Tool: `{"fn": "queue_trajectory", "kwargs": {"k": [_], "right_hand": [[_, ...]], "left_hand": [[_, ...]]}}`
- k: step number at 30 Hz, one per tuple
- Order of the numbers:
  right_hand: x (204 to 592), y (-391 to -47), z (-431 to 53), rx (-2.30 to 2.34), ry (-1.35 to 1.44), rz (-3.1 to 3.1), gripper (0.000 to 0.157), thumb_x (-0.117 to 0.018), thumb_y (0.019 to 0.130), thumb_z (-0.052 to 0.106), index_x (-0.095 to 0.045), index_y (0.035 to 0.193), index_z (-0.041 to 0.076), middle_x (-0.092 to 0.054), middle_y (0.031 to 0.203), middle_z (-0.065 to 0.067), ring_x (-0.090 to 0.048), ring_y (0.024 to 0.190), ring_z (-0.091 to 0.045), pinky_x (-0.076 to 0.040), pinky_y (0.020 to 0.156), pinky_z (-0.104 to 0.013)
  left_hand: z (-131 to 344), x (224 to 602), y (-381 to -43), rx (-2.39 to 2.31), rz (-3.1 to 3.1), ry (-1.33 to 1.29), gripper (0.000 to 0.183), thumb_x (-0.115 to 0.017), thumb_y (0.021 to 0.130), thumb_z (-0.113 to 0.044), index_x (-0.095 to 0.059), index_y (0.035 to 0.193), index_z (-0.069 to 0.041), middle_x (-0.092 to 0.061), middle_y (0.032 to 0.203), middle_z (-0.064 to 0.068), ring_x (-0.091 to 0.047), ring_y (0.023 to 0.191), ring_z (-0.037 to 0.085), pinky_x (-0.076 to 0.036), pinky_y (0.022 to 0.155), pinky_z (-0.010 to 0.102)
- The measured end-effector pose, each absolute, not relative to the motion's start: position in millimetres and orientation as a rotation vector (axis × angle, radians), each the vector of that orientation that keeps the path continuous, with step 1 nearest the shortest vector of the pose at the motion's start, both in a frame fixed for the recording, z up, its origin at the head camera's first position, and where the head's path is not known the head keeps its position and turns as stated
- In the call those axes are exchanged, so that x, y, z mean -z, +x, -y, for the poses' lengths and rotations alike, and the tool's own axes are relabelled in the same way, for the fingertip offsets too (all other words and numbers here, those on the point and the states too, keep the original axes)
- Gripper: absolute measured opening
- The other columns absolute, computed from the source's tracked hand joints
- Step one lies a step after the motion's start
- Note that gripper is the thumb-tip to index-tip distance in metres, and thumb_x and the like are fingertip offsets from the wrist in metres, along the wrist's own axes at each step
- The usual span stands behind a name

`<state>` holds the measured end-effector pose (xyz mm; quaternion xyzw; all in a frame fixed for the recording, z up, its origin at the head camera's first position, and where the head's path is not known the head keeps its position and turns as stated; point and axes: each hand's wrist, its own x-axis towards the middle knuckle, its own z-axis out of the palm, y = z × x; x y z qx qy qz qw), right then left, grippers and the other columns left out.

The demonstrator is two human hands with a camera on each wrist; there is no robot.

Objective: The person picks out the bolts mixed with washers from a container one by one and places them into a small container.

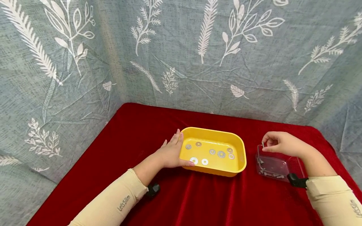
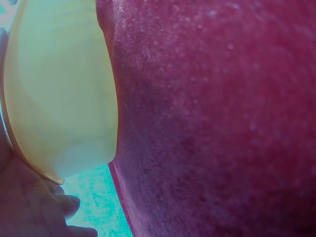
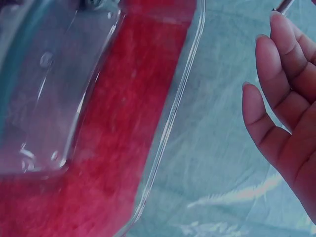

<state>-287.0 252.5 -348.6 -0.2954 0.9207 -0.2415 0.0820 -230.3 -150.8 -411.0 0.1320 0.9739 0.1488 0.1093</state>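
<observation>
My left hand (image 1: 172, 154) holds the left end of a yellow plastic basin (image 1: 239, 157), its thumb over the front rim and its fingers along the outer side. Several flat metal washers (image 1: 221, 154) lie spread on the basin's floor. To the right, my right hand (image 1: 285, 144) is above the left rim of a clear plastic box (image 1: 285, 164). Thumb and forefinger pinch a small metal screw (image 1: 263, 144); in the right wrist view only a bit of the screw (image 3: 284, 6) shows. More small grey metal pieces (image 1: 266, 173) lie along the box's left and front sides.
Red velvet cloth (image 1: 135, 131) covers the table. Behind and to the sides hangs a grey-blue curtain (image 1: 186, 91) with white leaf prints. A strip of cloth separates the basin from the clear box. Each wrist carries a black strap camera (image 1: 297, 180).
</observation>
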Motion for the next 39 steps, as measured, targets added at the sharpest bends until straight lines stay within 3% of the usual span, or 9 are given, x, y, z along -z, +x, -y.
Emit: {"fn": "queue_trajectory", "kwargs": {"k": [15, 39], "right_hand": [[365, -269, -277, 0.758, -0.796, -2.636, 0.022, -0.071, 0.079, 0.020, -0.058, 0.089, 0.005, -0.049, 0.067, 0.003, -0.044, 0.056, -0.002, -0.040, 0.053, -0.023], [357, -270, -279, 0.700, -0.755, -2.646, 0.022, -0.069, 0.081, 0.020, -0.058, 0.094, 0.006, -0.050, 0.068, 0.003, -0.045, 0.059, -0.003, -0.040, 0.056, -0.024]], "left_hand": [[149, 410, -229, -0.489, -2.854, 0.373, 0.126, -0.057, 0.064, -0.076, 0.006, 0.146, -0.004, 0.014, 0.152, 0.009, 0.003, 0.140, 0.019, -0.010, 0.108, 0.051], [150, 410, -231, -0.455, -2.863, 0.381, 0.127, -0.054, 0.063, -0.080, 0.004, 0.146, -0.003, 0.012, 0.152, 0.012, 0.002, 0.140, 0.021, -0.012, 0.108, 0.052]]}}
